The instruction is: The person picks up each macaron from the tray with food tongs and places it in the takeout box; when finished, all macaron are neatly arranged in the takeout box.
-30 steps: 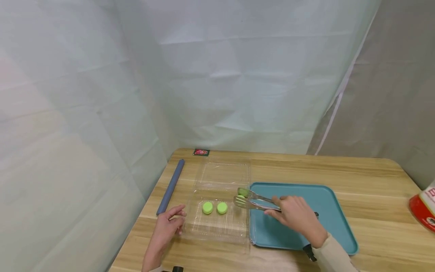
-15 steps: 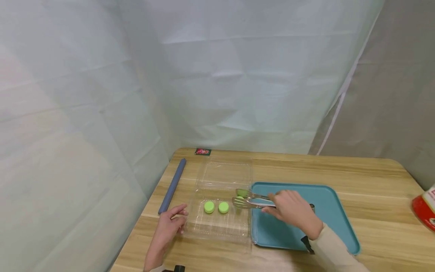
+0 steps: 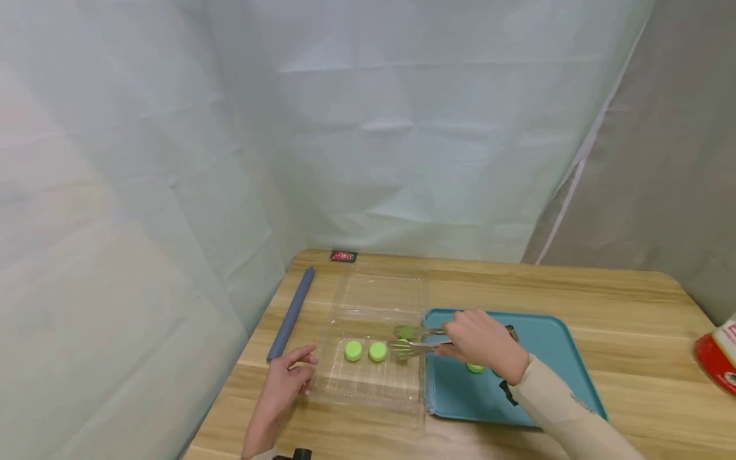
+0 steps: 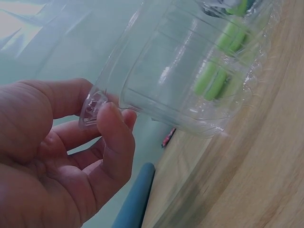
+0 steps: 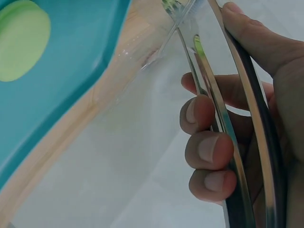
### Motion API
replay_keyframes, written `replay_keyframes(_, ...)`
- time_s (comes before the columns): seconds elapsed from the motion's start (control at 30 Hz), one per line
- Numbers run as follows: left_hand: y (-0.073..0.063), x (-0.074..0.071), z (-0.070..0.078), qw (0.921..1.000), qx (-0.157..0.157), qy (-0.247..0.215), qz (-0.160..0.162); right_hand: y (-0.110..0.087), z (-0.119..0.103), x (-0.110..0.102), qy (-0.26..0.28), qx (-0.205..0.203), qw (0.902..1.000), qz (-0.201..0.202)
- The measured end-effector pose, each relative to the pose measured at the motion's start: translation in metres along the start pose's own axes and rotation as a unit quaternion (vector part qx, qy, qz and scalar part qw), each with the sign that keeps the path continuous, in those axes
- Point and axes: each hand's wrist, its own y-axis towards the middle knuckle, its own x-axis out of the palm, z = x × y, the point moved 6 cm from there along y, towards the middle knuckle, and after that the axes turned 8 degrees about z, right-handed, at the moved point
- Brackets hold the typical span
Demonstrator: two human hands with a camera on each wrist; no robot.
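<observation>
A clear plastic clamshell box (image 3: pixel 368 391) lies with its lid folded back. Two green macarons (image 3: pixel 377 351) sit side by side in its base. My left hand (image 3: pixel 287 377) holds the box's left edge, thumb and fingers around the corner tab in the left wrist view. My right hand (image 3: pixel 483 342) grips metal tongs (image 5: pixel 213 85), fingers curled round one arm and thumb along the other. At the right part of the box base, the tong heads have another green macaron (image 3: pixel 404 349) between them, partly covered by the near head.
A blue tray (image 3: pixel 552 358) adjoins the box on the right, with a green macaron (image 5: pixel 21 40) on it, partly hidden by my hand. A blue rod (image 3: pixel 291 313) lies left. A small dark packet (image 3: pixel 343 256) is at the back, a red-and-white container (image 3: pixel 719 358) far right.
My right hand has moved left and slightly away, carrying the tongs and their macaron further over the box. Green on the tray has come into view below that hand. My left hand stays put.
</observation>
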Motion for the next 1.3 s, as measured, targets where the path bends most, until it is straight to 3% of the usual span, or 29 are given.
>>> replay_keyframes(0.7, 0.000, 0.000, 0.002, 1.0000, -0.008, 0.004, 0.004, 0.012, -0.007, -0.011, 0.020, 0.023, 0.9989, -0.037)
replay_keyframes(1.0, -0.001, -0.003, 0.001, 1.0000, -0.003, 0.001, 0.008, -0.004, 0.006, -0.017, 0.075, 0.092, 0.9924, -0.033)
replay_keyframes(1.3, 0.002, -0.002, -0.002, 0.9999, -0.010, -0.002, 0.007, -0.024, 0.016, -0.028, 0.067, 0.117, 0.9909, 0.002)
